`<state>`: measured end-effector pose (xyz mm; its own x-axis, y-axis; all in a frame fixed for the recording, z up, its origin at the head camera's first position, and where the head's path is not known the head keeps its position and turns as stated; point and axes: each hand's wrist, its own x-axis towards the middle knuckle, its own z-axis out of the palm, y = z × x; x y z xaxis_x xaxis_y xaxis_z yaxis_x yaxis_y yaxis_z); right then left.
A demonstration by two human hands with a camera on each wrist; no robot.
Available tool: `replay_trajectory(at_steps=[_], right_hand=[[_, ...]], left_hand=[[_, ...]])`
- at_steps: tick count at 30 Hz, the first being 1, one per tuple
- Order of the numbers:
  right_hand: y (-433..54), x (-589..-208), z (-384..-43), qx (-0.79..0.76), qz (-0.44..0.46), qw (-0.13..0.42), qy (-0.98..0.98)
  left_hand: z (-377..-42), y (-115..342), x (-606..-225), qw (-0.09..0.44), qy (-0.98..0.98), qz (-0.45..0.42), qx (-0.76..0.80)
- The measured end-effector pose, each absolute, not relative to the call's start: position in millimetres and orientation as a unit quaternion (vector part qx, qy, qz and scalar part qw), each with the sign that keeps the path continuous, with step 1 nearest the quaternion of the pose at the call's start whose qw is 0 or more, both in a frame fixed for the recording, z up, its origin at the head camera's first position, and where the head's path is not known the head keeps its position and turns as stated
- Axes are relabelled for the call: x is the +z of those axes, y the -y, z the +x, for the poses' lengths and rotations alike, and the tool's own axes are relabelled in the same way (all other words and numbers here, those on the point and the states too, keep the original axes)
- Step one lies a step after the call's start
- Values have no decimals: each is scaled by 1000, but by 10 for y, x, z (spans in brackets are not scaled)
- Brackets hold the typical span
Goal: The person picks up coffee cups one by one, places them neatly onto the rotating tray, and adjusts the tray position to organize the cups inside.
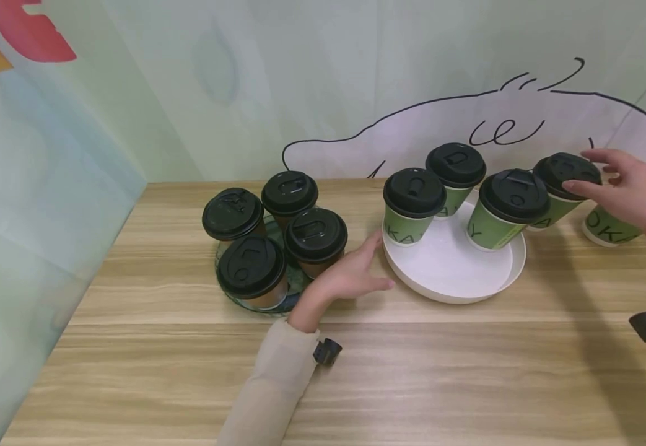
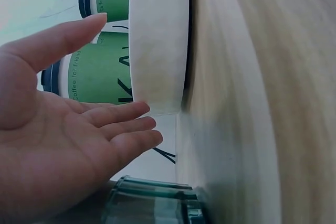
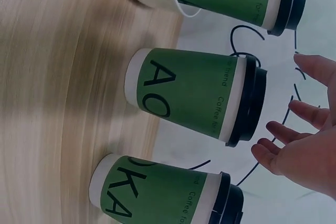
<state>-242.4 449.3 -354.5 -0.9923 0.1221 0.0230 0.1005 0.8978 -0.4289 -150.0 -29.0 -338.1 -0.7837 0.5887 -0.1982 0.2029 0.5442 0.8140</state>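
Note:
A round white tray [image 1: 451, 279] carries three green paper cups with black lids, among them a front cup [image 1: 495, 223] and a left cup [image 2: 100, 72]. My left hand [image 1: 353, 272] is at the tray's left side, fingers extended and palm bare; whether the fingertips touch the wall is hard to tell. Just right of the tray, another green lidded cup [image 3: 184, 93] stands upright on the table. Close to its lid is my right hand [image 1: 624, 186], thumb and fingers spread. The right wrist view shows a gap between these fingers and the lid.
Left of the tray, a greenish glass plate [image 1: 286, 306] bears several brown cups with black lids, close to my left forearm. A further green cup [image 3: 163, 187] stands at the far right, partly behind my right hand. Behind the wooden table [image 1: 412, 371] rises a printed backdrop [image 1: 300, 80].

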Motion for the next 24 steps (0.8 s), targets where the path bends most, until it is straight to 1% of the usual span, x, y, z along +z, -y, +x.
replay_trajectory(at_steps=[10,24], right_hand=[[-4576,-3661,-2513,233,-60,14,971],[-4536,-3672,-2525,248,-70,9,966]], left_hand=[[-1500,272,-3399,241,-855,214,406],[-1506,276,-3399,242,-855,219,402]])
